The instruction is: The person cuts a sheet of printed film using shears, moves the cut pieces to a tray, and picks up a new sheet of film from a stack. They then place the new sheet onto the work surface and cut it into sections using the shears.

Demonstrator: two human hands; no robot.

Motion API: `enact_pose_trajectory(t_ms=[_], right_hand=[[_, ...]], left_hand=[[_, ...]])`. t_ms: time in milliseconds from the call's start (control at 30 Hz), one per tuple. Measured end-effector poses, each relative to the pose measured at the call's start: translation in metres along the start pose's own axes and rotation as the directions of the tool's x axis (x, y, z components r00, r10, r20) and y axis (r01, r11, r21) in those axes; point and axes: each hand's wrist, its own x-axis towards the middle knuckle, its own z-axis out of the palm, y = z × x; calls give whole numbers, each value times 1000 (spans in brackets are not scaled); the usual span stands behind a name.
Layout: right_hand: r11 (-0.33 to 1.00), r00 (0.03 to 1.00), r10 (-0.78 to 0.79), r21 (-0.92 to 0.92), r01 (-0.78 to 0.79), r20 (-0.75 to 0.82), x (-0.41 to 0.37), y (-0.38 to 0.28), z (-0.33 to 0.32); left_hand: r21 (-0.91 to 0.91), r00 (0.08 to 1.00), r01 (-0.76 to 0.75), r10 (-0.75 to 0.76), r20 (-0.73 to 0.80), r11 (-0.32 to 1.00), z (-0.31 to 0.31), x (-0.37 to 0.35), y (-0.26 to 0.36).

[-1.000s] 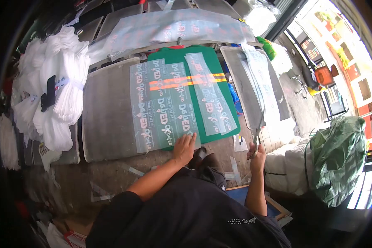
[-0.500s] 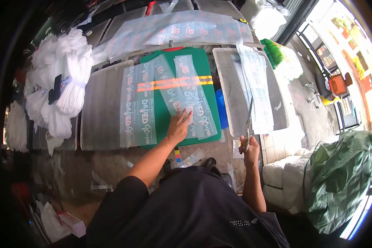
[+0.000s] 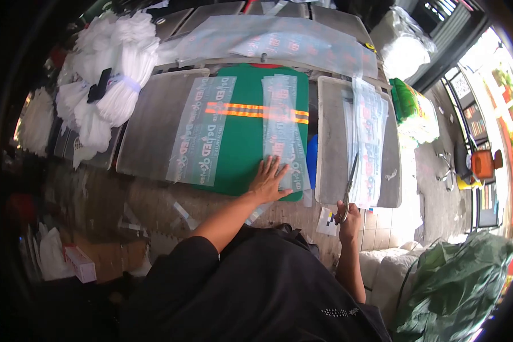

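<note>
My left hand (image 3: 269,181) lies with fingers spread on the lower end of a stack of printed translucent plastic strips (image 3: 280,122). Those strips rest on a green board (image 3: 242,142) crossed by an orange and black striped tape (image 3: 242,110). Toward the board's left side is a wider printed plastic sheet (image 3: 202,137), reaching over onto the grey panel. In my right hand (image 3: 349,219) I hold scissors (image 3: 351,185), blades pointing up and away from me. Beside the blades, another pile of printed strips (image 3: 367,148) lies on the right grey panel (image 3: 390,188).
A large printed plastic sheet (image 3: 268,40) spreads across the back of the table. White bundled bags (image 3: 119,74) stand at the left. A green tarp-like sack (image 3: 456,285) and white bales (image 3: 382,273) sit at the lower right. Scraps lie on the floor.
The slanted strip under my left hand now lies straight with the stack at the board's right side. My left hand has followed it rightward. The camera view has shifted; the scissors stay in my right hand.
</note>
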Motion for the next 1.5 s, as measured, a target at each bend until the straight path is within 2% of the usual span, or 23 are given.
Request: enact_pose_trajectory(t_ms=[133,200,267,333,367,433,533,600,667,700,767,800,933,967,1033,1067,1100,1200,1267,1300,1333,1400,1500], right_hand=[[998,999,-5,-64,8,42,3,1,8],[997,998,5,-74,0,66,5,2,16],[997,997,20,-74,-15,79,4,4,29],[994,995,44,-106,-34,91,2,3,43],[991,994,51,-132,-38,101,2,6,50],[992,994,47,-122,-34,103,-3,9,66],[991,996,60,-125,-51,72,-19,9,103],[990,996,57,-129,-49,61,-34,7,125],[989,994,84,-127,-75,64,-44,14,138],[983,994,75,-171,-60,82,-53,12,149],[979,989,51,-200,-23,139,-68,15,164],[979,991,52,-202,-26,127,-73,20,170],[958,979,157,-262,-119,129,-104,43,188],[954,967,199,-259,-153,162,-113,56,190],[937,925,277,-287,-199,262,-129,58,198],[934,923,287,-287,-211,257,-135,65,201],[930,899,296,-312,-194,322,-141,76,203],[909,829,360,-363,-207,428,-153,105,206],[883,748,415,-429,-193,518,-154,129,205],[879,730,405,-454,-146,550,-154,127,212],[878,727,412,-453,-155,549,-158,124,217],[940,779,326,-274,-204,536,-160,113,235],[945,784,302,-279,-171,542,-147,130,256]], left_hand=[[-37,999,17,-15,47,999,-10,2,0],[-160,999,-20,14,-37,987,-8,-5,-15],[-228,970,20,-74,-232,973,-25,-27,-45],[-148,906,242,-278,-320,959,-37,-55,-86],[-144,909,233,-268,-319,962,-36,-67,-109],[52,825,534,-507,-250,844,-29,-92,-141],[41,873,432,-406,-271,901,-19,-88,-130],[16,896,393,-379,-230,919,-14,-73,-110],[-142,918,344,-364,-155,928,-12,-60,-101],[-153,923,333,-354,-147,931,-16,-59,-104],[-429,939,133,-252,-234,894,-29,-57,-113],[-434,942,125,-244,-230,892,-40,-61,-123],[-141,983,-37,10,-186,989,-79,-100,-199],[-64,993,-26,19,-116,998,-79,-112,-214],[-88,995,-56,48,-90,995,-73,-122,-229],[-102,994,-81,73,-82,991,-70,-124,-235],[-66,988,-104,96,-120,992,-70,-123,-232],[-59,978,-68,55,-202,996,-61,-119,-226],[-67,977,-59,44,-210,996,-64,-115,-222],[-66,974,-62,46,-221,996,-65,-114,-222],[-68,976,-61,45,-212,996,-66,-114,-223],[-95,978,-72,51,-201,993,-66,-111,-226],[-139,979,-116,90,-181,983,-66,-109,-236]])
